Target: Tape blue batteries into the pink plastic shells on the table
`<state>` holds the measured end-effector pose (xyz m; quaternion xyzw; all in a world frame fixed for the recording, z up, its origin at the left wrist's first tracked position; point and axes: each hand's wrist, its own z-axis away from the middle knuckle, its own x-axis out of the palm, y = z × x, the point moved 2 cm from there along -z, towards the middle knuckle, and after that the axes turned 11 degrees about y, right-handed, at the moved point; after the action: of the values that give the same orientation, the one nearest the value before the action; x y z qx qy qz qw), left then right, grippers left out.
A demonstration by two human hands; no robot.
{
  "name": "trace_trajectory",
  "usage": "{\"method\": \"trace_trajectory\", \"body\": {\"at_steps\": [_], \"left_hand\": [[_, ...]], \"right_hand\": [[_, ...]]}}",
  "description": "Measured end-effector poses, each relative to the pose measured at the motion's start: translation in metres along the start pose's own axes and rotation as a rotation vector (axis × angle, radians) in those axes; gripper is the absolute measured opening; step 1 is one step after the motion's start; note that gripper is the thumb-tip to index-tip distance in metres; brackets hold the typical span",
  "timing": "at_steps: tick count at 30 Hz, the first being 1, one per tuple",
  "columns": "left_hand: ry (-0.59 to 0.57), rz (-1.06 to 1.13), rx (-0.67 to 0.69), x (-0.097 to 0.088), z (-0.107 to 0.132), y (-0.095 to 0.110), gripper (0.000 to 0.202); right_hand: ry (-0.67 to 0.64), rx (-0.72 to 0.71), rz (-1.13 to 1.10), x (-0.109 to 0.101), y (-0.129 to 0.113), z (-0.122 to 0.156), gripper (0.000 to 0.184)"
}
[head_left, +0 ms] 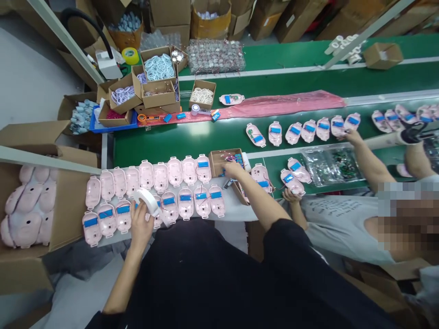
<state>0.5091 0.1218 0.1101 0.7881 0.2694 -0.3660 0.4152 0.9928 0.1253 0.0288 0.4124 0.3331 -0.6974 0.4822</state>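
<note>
My left hand (pixel 141 224) is closed on a roll of white tape (pixel 147 201), held over the front row of pink plastic shells. In that row the shells carry blue battery packs (pixel 185 198); in the row behind, most pink shells (pixel 146 174) have none, but the rightmost does. My right hand (pixel 234 170) reaches into a small cardboard box (pixel 216 163) of blue battery packs with thin wires. Its fingers are bunched together, and what lies between them is too small to make out.
A co-worker's hands (pixel 293 194) handle pink shells on the right beside a clear bag of circuit boards (pixel 331 167). More shells line the green bench (pixel 206 144). Boxes of rings (pixel 159 67) stand at back left; a large carton (pixel 68 214) of shells sits left.
</note>
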Motion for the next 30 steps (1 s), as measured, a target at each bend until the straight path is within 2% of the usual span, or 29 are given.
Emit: {"method": "trace_trajectory", "body": {"at_steps": [2, 6, 11, 14, 17, 20, 23, 25, 30], "left_hand": [[-0.005, -0.007, -0.016, 0.002, 0.004, 0.003, 0.04], [0.009, -0.004, -0.032, 0.001, 0.005, 0.005, 0.04], [0.019, -0.011, -0.004, -0.009, 0.0, 0.009, 0.037], [0.047, -0.056, 0.078, -0.018, -0.001, 0.018, 0.031], [0.031, -0.108, 0.146, -0.026, 0.0, 0.028, 0.031], [-0.05, -0.132, 0.165, -0.03, 0.001, 0.034, 0.037], [-0.15, -0.133, 0.187, -0.032, 0.0, 0.039, 0.044], [-0.186, -0.138, 0.224, -0.034, -0.002, 0.043, 0.046], [-0.199, -0.164, 0.295, -0.04, -0.009, 0.056, 0.048]], "right_hand": [[-0.037, 0.0, 0.052, 0.008, 0.008, -0.012, 0.043], [-0.039, -0.026, 0.141, 0.022, -0.001, -0.019, 0.045], [-0.021, -0.076, 0.176, 0.02, -0.006, -0.017, 0.045], [0.106, -0.128, 0.07, 0.005, -0.007, -0.005, 0.042], [0.322, -0.227, -0.318, -0.016, -0.017, 0.021, 0.031], [0.454, -0.304, -0.887, -0.036, -0.043, 0.061, 0.031], [0.435, -0.28, -1.367, -0.049, -0.086, 0.098, 0.041], [0.393, -0.273, -1.48, -0.054, -0.119, 0.116, 0.044], [0.377, -0.271, -1.385, -0.058, -0.179, 0.144, 0.044]]}}
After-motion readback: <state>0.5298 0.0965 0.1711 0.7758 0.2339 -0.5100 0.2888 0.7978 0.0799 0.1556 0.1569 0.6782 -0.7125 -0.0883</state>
